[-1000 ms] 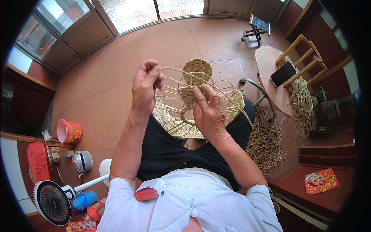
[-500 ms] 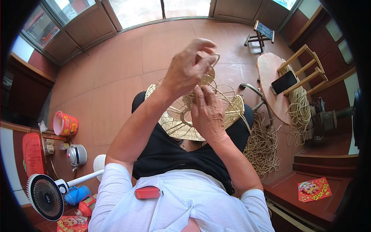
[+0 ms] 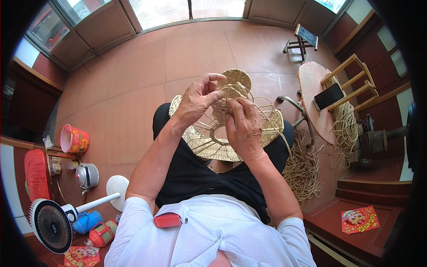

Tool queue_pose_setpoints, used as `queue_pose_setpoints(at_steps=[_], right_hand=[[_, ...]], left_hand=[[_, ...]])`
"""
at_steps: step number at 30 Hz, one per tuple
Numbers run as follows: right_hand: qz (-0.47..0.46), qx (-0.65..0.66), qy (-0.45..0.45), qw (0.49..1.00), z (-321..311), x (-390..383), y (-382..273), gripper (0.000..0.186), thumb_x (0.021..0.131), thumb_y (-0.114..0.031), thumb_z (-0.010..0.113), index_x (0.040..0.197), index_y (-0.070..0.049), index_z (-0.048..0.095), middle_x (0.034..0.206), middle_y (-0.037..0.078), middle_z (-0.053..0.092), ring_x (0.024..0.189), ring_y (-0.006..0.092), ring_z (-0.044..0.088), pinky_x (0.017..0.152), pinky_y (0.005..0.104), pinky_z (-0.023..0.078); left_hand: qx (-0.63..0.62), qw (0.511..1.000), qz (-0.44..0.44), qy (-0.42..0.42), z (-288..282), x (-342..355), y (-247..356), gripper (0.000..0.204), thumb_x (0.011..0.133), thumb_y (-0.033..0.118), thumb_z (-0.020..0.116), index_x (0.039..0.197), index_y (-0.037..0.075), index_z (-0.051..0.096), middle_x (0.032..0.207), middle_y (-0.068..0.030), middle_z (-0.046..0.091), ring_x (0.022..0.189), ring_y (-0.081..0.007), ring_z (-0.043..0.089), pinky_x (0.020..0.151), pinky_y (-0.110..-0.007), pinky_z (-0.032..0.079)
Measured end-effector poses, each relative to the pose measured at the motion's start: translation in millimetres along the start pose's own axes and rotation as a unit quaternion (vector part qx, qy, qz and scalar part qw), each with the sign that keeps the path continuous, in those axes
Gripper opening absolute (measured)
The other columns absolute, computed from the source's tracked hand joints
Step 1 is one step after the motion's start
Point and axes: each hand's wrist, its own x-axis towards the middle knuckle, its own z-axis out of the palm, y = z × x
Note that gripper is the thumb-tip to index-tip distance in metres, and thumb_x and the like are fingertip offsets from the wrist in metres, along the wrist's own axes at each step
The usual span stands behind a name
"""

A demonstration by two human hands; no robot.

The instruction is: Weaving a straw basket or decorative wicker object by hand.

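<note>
Over my lap lies a piece of straw-coloured weaving made of twisted cord. It has a wide curved band [image 3: 202,144], a rounded disc-like end [image 3: 239,76] pointing away from me, and loose cord loops between. My right hand [image 3: 246,127] is closed on the small middle woven section [image 3: 219,113], fingers over its edge. My left hand [image 3: 198,98] is bent beside the same section, its thumb and fingers at a straw cord [image 3: 240,89] near the rounded end. The fingertips partly hide the cord there.
Right of my knees, a heap of loose cord [image 3: 302,171] lies on the floor. Beyond it are a pinkish table [image 3: 313,93] with a phone [image 3: 329,96], a wooden frame, more cord and a folding stool [image 3: 304,40]. At left stand a fan [image 3: 51,226], kettle [image 3: 87,176] and bucket [image 3: 74,139].
My left hand has come down and nearer, from raised above the weaving with a cord loop to beside its middle section. The rounded end now shows more fully. My right hand has barely shifted.
</note>
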Motion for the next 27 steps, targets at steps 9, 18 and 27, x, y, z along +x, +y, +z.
queue_pose_setpoints(at_steps=[9,18,27], right_hand=[[0.002,0.019,0.007,1.000,2,1,-4,0.045,0.092,-0.003,0.073,0.137,-0.007,0.072,0.132,0.012,0.065,0.114,0.0356,0.068,0.099,0.0485,0.055],[0.018,0.010,0.010,1.000,5,1,4,0.043,0.091,-0.004,0.076,0.134,-0.008,0.074,0.131,0.012,0.066,0.118,0.0353,0.068,0.100,0.0489,0.056],[-0.002,-0.002,0.052,0.999,14,17,-21,0.025,0.093,-0.011,0.082,0.118,-0.014,0.080,0.109,0.005,0.069,0.102,0.0284,0.070,0.089,0.0436,0.056]], left_hand=[[-0.146,0.989,-0.014,-0.019,1,-1,2,0.017,0.107,0.011,0.073,0.121,0.004,0.067,0.100,0.0034,0.067,0.094,-0.0066,0.064,0.089,-0.029,0.055],[0.439,0.862,0.129,0.218,-13,-35,-7,0.019,0.108,0.022,0.072,0.099,0.005,0.066,0.083,-0.0136,0.069,0.080,-0.0351,0.068,0.076,-0.049,0.054],[0.569,0.769,0.094,0.275,-78,-58,-46,0.022,0.114,0.029,0.057,0.104,0.012,0.067,0.083,-0.0156,0.068,0.084,-0.0391,0.070,0.080,-0.055,0.054]])
